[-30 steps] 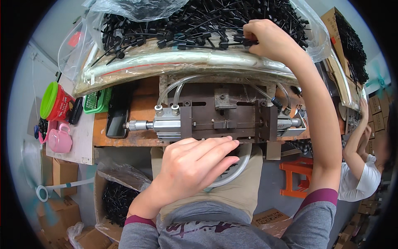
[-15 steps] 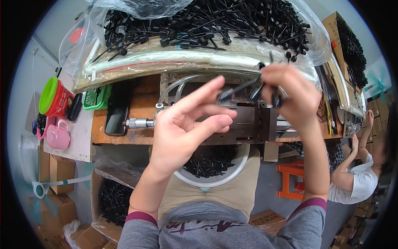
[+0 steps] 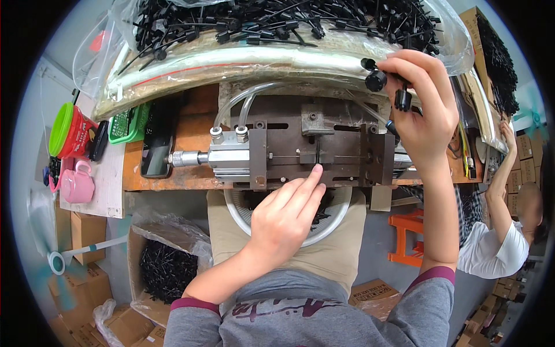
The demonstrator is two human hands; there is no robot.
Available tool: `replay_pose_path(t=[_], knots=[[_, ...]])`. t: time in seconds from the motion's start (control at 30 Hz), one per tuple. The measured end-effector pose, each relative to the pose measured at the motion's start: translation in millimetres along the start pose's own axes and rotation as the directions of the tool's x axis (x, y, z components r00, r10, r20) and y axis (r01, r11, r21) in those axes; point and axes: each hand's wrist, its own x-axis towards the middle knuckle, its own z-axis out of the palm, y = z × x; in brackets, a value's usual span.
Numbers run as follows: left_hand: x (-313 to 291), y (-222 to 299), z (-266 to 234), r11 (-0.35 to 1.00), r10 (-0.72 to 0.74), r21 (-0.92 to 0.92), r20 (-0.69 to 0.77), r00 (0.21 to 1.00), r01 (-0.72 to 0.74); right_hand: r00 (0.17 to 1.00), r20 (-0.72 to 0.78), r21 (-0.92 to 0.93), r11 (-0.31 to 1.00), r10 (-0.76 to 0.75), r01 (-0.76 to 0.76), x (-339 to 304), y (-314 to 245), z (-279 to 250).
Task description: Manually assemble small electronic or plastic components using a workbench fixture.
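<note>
On fixture (image 3: 347, 148), black rod (image 3: 317, 148) now

Fixture (image 3: 344, 151), 1 phone (image 3: 156, 155) on bench (image 3: 191, 128)

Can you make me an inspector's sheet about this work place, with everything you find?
Surface: wooden bench, partly covered by a dark machine.
Job's things: thin black rod at the machine's middle; black pile behind it.
Clutter: phone, pink mug and red tub, all on the left.
Left hand: fingers stretched to the rod's near end; touching or not, unclear.
Right hand: holds several black parts.
Cables: clear hoses curve from the machine.
Surroundings: co-worker and orange stool right; fan left.
</note>
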Motion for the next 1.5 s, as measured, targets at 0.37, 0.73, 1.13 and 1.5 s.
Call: replay_pose_path(t=[0.37, 0.73, 1.13, 1.5], knots=[[8, -2, 3, 0.994, -0.023, 0.111, 0.051, 0.998, 0.017, 0.973, 0.197, 0.015, 0.993, -0.121, 0.121, -47, -44, -24], [14, 5, -36, 0.742, -0.232, -0.641, 0.029, 0.972, 0.196, 0.96, 0.234, 0.016, 0.988, -0.154, 0.155, -73, -79, -16], [6, -2, 0, 0.997, -0.027, 0.073, 0.075, 0.997, 0.021, 0.606, 0.287, 0.529, 0.404, 0.742, -0.746, -68, -82, -30], [16, 1, -14, 0.95, -0.095, -0.294, 0.042, 0.995, 0.104, 0.282, 0.532, 0.588, -0.109, 0.798, -0.802, -62, -85, -32]])
